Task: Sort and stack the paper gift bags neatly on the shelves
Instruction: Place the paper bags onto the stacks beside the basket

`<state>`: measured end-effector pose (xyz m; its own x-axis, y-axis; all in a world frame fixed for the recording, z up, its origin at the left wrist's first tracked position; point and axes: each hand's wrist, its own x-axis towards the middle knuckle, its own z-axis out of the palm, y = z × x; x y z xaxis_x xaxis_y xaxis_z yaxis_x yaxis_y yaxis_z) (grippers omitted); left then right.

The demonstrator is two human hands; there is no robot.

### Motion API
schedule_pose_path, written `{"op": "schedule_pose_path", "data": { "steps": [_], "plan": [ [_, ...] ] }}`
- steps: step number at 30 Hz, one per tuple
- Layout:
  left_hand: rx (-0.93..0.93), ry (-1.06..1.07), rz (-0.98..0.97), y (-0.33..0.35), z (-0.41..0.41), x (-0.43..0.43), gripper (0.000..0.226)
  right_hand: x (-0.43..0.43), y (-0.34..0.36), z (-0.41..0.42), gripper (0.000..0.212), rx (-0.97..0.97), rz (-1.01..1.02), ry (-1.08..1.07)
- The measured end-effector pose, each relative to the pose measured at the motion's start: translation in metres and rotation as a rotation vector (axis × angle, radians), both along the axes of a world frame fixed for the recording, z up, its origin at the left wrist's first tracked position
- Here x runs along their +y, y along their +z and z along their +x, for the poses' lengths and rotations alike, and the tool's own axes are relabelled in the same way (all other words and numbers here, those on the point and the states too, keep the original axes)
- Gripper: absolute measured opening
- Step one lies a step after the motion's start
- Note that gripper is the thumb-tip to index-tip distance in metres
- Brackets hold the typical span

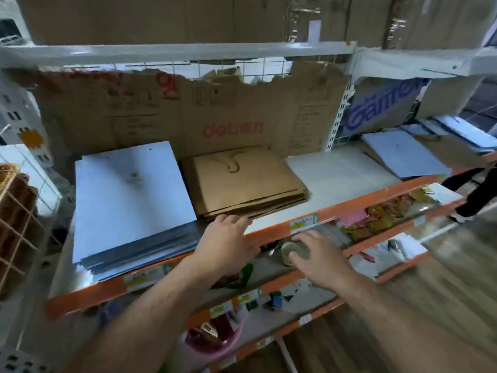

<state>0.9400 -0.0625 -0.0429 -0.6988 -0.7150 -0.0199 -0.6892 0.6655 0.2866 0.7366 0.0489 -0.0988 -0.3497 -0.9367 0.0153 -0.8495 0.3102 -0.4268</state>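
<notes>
A stack of flat brown paper gift bags (247,181) lies in the middle of the orange-edged shelf (271,234). To its left sits a taller stack of flat white bags (131,200). Another white stack (403,154) lies at the right end. My left hand (228,238) rests with straight fingers on the shelf's front edge, its fingertips touching the near corner of the brown stack. My right hand (320,254) hovers in front of the shelf edge, fingers spread and holding nothing, above a small round item on the lower shelf.
A torn cardboard sheet (215,114) lines the back of the shelf. Bare white shelf surface (338,170) lies between the brown stack and the right white stack. Lower shelves hold colourful small goods (382,214). A wire rack (16,211) stands at the left. A person's leg (481,192) shows at right.
</notes>
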Motion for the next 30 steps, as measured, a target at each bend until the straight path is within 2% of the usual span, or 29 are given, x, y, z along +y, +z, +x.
{"op": "schedule_pose_path", "data": {
  "steps": [4,14,18,25,30],
  "plan": [
    [-0.052,-0.030,-0.001,0.003,-0.046,0.023,0.060,0.046,0.008,-0.050,0.040,-0.055,-0.045,-0.088],
    [0.046,-0.096,0.054,0.011,-0.218,0.140,0.058,0.173,0.035,-0.203,0.033,-0.099,-0.132,-0.195],
    [0.030,-0.087,0.064,0.008,-0.283,0.171,0.062,0.213,0.045,-0.256,0.027,-0.113,-0.141,-0.245],
    [0.053,-0.107,0.088,0.005,-0.374,0.181,0.065,0.233,0.046,-0.329,0.011,-0.182,-0.202,-0.316],
    [0.078,-0.158,0.086,-0.002,-0.443,0.160,0.062,0.218,0.035,-0.387,0.014,-0.185,-0.186,-0.331]
  ]
}}
